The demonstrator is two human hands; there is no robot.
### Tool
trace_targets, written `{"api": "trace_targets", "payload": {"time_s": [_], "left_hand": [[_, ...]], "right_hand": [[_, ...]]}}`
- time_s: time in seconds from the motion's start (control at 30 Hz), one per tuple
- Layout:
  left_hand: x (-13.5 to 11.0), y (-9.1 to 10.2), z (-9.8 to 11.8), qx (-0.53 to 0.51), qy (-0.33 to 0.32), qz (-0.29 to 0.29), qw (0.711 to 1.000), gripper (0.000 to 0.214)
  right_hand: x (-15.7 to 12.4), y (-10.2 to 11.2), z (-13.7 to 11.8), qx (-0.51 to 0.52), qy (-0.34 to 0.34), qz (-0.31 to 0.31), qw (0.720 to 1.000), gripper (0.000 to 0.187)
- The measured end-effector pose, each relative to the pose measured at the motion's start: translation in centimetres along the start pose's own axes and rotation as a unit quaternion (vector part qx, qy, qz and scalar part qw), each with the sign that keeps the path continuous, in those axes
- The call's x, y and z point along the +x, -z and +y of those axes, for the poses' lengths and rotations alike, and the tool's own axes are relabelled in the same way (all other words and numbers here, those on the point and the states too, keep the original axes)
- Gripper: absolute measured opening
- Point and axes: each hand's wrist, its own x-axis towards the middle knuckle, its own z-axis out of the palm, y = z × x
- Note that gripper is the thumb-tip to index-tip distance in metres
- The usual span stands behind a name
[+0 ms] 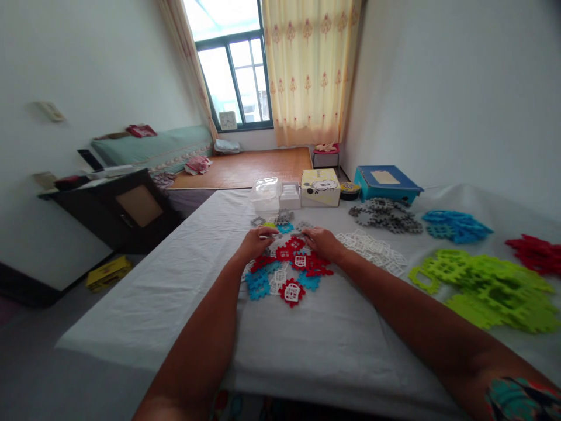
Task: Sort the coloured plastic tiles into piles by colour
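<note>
A cluster of plastic building pieces with toothed edges lies on the table in front of me. It has red pieces [284, 252], blue pieces [258, 285] and white lattice pieces [279, 279], with a red toothed square [291, 292] carrying a white window-like insert at the near end. At the cluster's far left edge is my left hand [258, 241], its fingers bent and closed inward; what they hold is too small to make out. Opposite it, my right hand [323, 241] has its fingertips closed on a grey toothed piece [303, 225].
White pieces [372, 248], grey pieces [385, 216], blue pieces [458, 225], green pieces [491, 286] and red pieces [534, 252] lie in piles to the right. A clear plastic box [265, 192], a yellow box [320, 188] and a blue box [385, 182] stand along the back.
</note>
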Motion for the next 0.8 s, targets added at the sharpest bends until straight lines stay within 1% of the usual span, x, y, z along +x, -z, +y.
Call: {"api": "trace_targets", "payload": {"time_s": [0.07,0.13,0.2,0.27,0.33,0.4,0.47,0.53,0.63,0.7,0.73,0.77,0.8], "left_hand": [[0.0,0.2,0.4,-0.013,-0.013,0.022,1.000,0.026],[0.0,0.4,0.6,0.013,-0.015,0.027,0.999,0.023],[0.0,0.6,0.7,0.066,-0.007,0.012,0.998,0.020],[-0.1,0.7,0.6,0.109,-0.004,-0.008,0.994,0.023],[-0.1,0.6,0.5,0.120,-0.011,-0.031,0.992,0.029],[-0.1,0.6,0.6,0.112,-0.021,-0.057,0.992,0.033],[-0.1,0.6,0.8,0.103,-0.028,-0.083,0.991,0.035],[-0.2,0.7,1.1,0.095,-0.030,-0.105,0.989,0.034],[-0.3,0.7,1.4,0.081,-0.033,-0.136,0.987,0.034],[-0.3,0.6,1.3,0.077,-0.036,-0.151,0.985,0.034],[-0.3,0.6,1.1,0.080,-0.037,-0.153,0.984,0.035],[-0.2,0.6,0.9,0.087,-0.037,-0.154,0.984,0.035],[-0.2,0.6,0.7,0.094,-0.036,-0.154,0.983,0.036]], "right_hand": [[0.1,0.3,0.1,0.020,-0.012,0.039,0.999,0.025],[0.1,0.8,0.2,0.050,-0.027,0.075,0.996,0.024],[0.1,1.2,0.5,0.082,-0.054,0.099,0.990,0.022],[0.1,1.5,1.0,0.117,-0.082,0.112,0.983,0.021],[0.2,1.8,2.0,0.149,-0.117,0.129,0.973,0.020],[0.2,2.2,3.7,0.172,-0.162,0.166,0.957,0.023],[0.1,3.0,6.0,0.194,-0.210,0.228,0.931,0.027],[-0.3,4.1,8.9,0.215,-0.259,0.308,0.890,0.031],[-1.5,6.0,13.5,0.236,-0.330,0.425,0.809,0.034],[-2.6,7.1,16.1,0.248,-0.373,0.483,0.752,0.036],[-3.1,7.4,17.1,0.250,-0.391,0.501,0.730,0.037],[-3.6,7.6,18.0,0.241,-0.403,0.511,0.720,0.038],[-4.1,7.7,18.7,0.222,-0.409,0.513,0.721,0.038]]}}
